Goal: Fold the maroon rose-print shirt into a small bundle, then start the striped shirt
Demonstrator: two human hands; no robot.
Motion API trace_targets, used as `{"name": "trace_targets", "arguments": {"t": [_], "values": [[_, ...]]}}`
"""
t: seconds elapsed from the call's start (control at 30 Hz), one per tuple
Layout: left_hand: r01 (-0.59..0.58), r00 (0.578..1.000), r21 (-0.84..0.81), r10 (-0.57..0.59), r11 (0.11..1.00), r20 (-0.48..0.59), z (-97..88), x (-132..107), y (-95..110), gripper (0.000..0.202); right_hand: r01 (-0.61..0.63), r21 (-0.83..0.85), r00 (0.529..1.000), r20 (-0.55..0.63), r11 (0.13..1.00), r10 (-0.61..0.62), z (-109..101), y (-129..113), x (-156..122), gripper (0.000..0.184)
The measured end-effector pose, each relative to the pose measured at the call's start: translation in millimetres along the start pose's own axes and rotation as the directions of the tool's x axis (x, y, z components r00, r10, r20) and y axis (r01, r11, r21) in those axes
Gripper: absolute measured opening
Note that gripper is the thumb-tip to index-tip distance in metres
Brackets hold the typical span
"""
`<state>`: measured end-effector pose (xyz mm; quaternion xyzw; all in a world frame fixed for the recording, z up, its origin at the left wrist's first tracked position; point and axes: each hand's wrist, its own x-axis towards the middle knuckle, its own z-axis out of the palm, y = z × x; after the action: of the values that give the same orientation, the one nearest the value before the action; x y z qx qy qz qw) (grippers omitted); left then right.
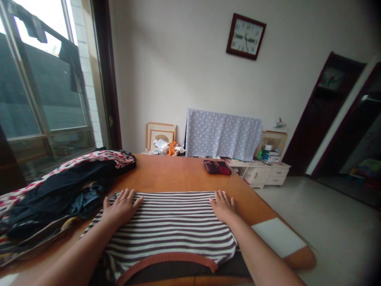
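A striped knit garment (169, 226) in dark and white bands lies spread flat on a wooden table (154, 171), with a rust-orange ribbed band (166, 260) along its near edge. My left hand (122, 206) rests flat on its upper left part, fingers spread. My right hand (222, 206) lies flat near the upper right edge of the cloth, partly on the bare wood. Neither hand grips anything. A dark layer (184, 272) shows below the ribbed band.
A heap of dark and patterned clothes (59, 194) lies along the table's left side. A dark red pouch (217, 167) sits near the far edge, and a white sheet (278, 237) lies at the right edge. Beyond stand a polka-dot cloth (223, 134) and a low white cabinet (258, 172).
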<state>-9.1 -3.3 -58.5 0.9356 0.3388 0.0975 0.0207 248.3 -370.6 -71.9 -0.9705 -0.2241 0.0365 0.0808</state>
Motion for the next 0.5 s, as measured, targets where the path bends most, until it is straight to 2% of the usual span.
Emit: {"name": "trace_targets", "arguments": {"t": [0.17,0.27,0.4,0.5], "values": [[0.016,0.999,0.007,-0.017,1.0,0.04,-3.7,1,1,0.074,0.009,0.015,0.999,0.038,1.0,-0.01,-5,1,0,0.077],[0.02,0.999,0.02,-0.02,1.0,0.027,-9.8,-3,6,0.076,0.029,0.066,0.999,0.017,0.997,-0.03,-14,2,-6,0.078],[0.041,0.998,0.025,-0.04,0.999,-0.042,-22.2,-21,10,0.074,-0.001,0.205,0.988,-0.151,0.979,0.032,-34,13,-22,0.071],[-0.002,0.997,-0.006,0.002,1.0,-0.083,-32.1,-46,13,0.064,-0.003,0.269,0.971,-0.231,0.963,0.067,-48,17,-44,0.064]]}}
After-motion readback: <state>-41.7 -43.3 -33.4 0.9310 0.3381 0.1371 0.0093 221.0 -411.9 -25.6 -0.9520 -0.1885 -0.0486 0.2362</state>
